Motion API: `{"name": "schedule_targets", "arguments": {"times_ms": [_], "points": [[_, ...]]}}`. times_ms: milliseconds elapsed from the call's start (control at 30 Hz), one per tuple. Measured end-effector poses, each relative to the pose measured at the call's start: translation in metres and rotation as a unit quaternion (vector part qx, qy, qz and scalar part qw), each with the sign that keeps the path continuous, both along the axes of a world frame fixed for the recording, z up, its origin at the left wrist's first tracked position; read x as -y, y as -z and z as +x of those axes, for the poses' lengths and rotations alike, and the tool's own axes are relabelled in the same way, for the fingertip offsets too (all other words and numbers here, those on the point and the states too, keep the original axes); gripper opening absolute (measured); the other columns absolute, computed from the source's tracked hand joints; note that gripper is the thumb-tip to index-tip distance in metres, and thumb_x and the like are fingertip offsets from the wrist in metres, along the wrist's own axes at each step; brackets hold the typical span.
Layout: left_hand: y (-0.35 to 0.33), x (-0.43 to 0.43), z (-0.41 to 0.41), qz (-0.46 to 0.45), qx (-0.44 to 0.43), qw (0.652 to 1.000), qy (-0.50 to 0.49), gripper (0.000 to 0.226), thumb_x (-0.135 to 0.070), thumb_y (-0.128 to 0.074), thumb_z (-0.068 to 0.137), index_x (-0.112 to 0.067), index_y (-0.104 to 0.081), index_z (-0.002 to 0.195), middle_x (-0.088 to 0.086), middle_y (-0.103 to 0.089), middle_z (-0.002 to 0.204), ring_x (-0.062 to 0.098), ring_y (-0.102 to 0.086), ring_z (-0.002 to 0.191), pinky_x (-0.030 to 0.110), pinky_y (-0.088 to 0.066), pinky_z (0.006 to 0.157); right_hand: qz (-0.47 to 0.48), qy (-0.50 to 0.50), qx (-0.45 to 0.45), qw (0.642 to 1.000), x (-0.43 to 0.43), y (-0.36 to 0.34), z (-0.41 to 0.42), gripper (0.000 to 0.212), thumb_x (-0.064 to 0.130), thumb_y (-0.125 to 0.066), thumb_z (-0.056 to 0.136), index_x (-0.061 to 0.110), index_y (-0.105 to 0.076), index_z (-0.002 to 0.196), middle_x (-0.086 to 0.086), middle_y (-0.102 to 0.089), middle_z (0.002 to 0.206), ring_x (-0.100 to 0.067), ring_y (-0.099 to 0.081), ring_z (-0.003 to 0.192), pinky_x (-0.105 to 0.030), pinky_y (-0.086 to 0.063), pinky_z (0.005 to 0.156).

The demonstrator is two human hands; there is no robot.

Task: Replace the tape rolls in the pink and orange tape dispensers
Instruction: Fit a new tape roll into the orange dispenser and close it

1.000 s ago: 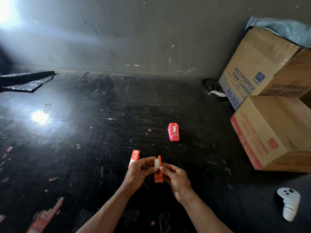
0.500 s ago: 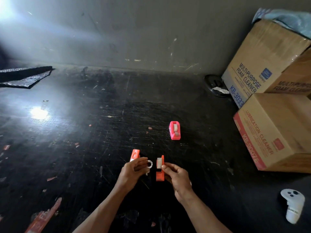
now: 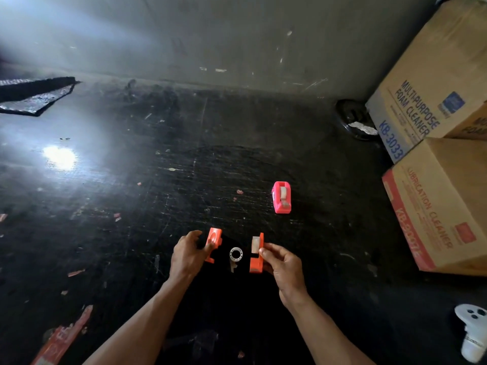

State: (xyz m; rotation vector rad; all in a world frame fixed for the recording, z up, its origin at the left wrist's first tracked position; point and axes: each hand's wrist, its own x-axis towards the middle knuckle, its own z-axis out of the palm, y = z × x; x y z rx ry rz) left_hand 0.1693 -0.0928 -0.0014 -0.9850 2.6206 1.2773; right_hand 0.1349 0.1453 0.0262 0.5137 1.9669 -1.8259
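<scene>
The orange dispenser is split in two halves on the black floor. My left hand [image 3: 188,255] grips the left orange half [image 3: 214,242]. My right hand [image 3: 283,267] holds the right orange half [image 3: 257,255], which carries a tape roll at its top. Between them a small white empty tape core [image 3: 235,255] lies on the floor, touched by neither hand. The pink dispenser [image 3: 281,197], closed with tape inside, stands farther off to the right.
Two stacked cardboard boxes [image 3: 437,201] stand at the right. A white controller [image 3: 473,335] lies at the bottom right. A dark round object [image 3: 354,118] sits by the wall, a black mat [image 3: 34,96] at the far left, paper scraps [image 3: 63,335] nearby.
My left hand pulled the white core away from the orange half, left it on the floor and took hold of the left orange half. My hands moved apart.
</scene>
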Motion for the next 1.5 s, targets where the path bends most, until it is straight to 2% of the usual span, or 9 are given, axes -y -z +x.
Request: {"name": "schedule_targets", "arguments": {"times_ms": [133, 267, 500, 567, 667, 800, 900, 1200, 1500], "points": [[0.003, -0.008, -0.011, -0.044, 0.049, 0.997, 0.035, 0.058, -0.067, -0.067, 0.076, -0.018, -0.069, 0.107, 0.001, -0.069, 0.099, 0.019, -0.068, 0.085, 0.033, -0.048, 0.067, -0.003, 0.002, 0.004, 1.000, 0.002, 0.002, -0.006, 0.015, 0.016, -0.079, 0.089, 0.025, -0.079, 0.102, -0.002, -0.081, 0.105, -0.020, -0.077, 0.102, -0.045, -0.060, 0.100], [-0.002, -0.020, -0.019, -0.062, 0.056, 0.995, 0.055, 0.034, -0.047, -0.072, 0.086, -0.016, -0.069, 0.100, 0.003, -0.059, 0.098, 0.026, -0.064, 0.091, 0.033, -0.042, 0.073, -0.004, 0.007, 0.007, 1.000, 0.003, 0.004, -0.008, 0.015, 0.017, -0.081, 0.088, 0.025, -0.079, 0.101, -0.004, -0.082, 0.103, -0.019, -0.078, 0.099, -0.046, -0.061, 0.098], [-0.005, -0.026, -0.022, -0.030, 0.059, 0.997, 0.044, 0.033, -0.038, -0.071, 0.087, -0.013, -0.070, 0.108, 0.002, -0.058, 0.100, 0.027, -0.064, 0.098, 0.038, -0.052, 0.081, -0.001, 0.007, 0.028, 1.000, 0.002, 0.000, -0.010, 0.015, 0.021, -0.081, 0.087, 0.029, -0.078, 0.099, 0.001, -0.081, 0.105, -0.015, -0.077, 0.101, -0.042, -0.060, 0.098], [-0.009, -0.029, -0.019, 0.006, 0.047, 0.998, 0.030, 0.028, -0.034, -0.075, 0.086, -0.011, -0.073, 0.102, 0.002, -0.065, 0.093, 0.025, -0.069, 0.090, 0.043, -0.059, 0.080, -0.002, 0.008, 0.027, 1.000, 0.002, -0.003, -0.009, 0.014, 0.021, -0.081, 0.087, 0.028, -0.078, 0.099, 0.000, -0.081, 0.105, -0.016, -0.077, 0.102, -0.042, -0.060, 0.098], [-0.014, -0.034, -0.013, 0.145, 0.013, 0.989, -0.004, 0.024, -0.036, -0.081, 0.083, -0.016, -0.078, 0.096, 0.002, -0.078, 0.082, 0.021, -0.076, 0.072, 0.042, -0.065, 0.067, -0.016, 0.013, 0.022, 1.000, 0.002, -0.008, -0.005, 0.013, 0.018, -0.081, 0.087, 0.027, -0.078, 0.097, -0.003, -0.081, 0.105, -0.018, -0.077, 0.101, -0.041, -0.060, 0.097], [-0.031, -0.047, -0.006, 0.344, -0.006, 0.938, -0.045, 0.022, -0.021, -0.075, 0.091, -0.008, -0.078, 0.108, 0.015, -0.080, 0.096, 0.023, -0.074, 0.080, 0.029, -0.060, 0.066, -0.048, 0.023, 0.018, 0.998, 0.001, -0.013, 0.001, 0.013, 0.014, -0.080, 0.088, 0.021, -0.079, 0.098, -0.008, -0.082, 0.101, -0.026, -0.079, 0.099, -0.047, -0.061, 0.097], [-0.046, -0.054, 0.001, 0.452, -0.011, 0.890, -0.056, 0.020, -0.015, -0.070, 0.094, -0.002, -0.076, 0.107, 0.018, -0.078, 0.100, 0.026, -0.073, 0.085, 0.035, -0.060, 0.078, -0.071, 0.010, 0.024, 0.997, 0.001, -0.019, 0.006, 0.014, 0.012, -0.078, 0.090, 0.016, -0.079, 0.104, -0.012, -0.082, 0.103, -0.030, -0.079, 0.100, -0.050, -0.060, 0.098], [-0.071, -0.068, 0.017, 0.503, -0.027, 0.862, -0.049, 0.024, -0.015, -0.065, 0.098, 0.002, -0.074, 0.113, 0.021, -0.078, 0.108, 0.026, -0.076, 0.089, 0.032, -0.061, 0.079, -0.102, -0.030, 0.004, 0.994, -0.003, -0.039, 0.015, 0.026, 0.015, -0.078, 0.089, 0.009, -0.076, 0.114, -0.012, -0.083, 0.102, -0.028, -0.080, 0.096, -0.047, -0.061, 0.095], [-0.090, -0.071, 0.021, 0.510, -0.052, 0.857, -0.044, 0.023, -0.014, -0.066, 0.096, 0.000, -0.074, 0.112, 0.013, -0.080, 0.096, 0.019, -0.077, 0.083, 0.026, -0.060, 0.071, -0.113, -0.033, -0.005, 0.993, -0.004, -0.046, 0.016, 0.024, 0.013, -0.077, 0.090, 0.009, -0.076, 0.114, -0.013, -0.083, 0.102, -0.029, -0.080, 0.095, -0.048, -0.061, 0.093]]}}
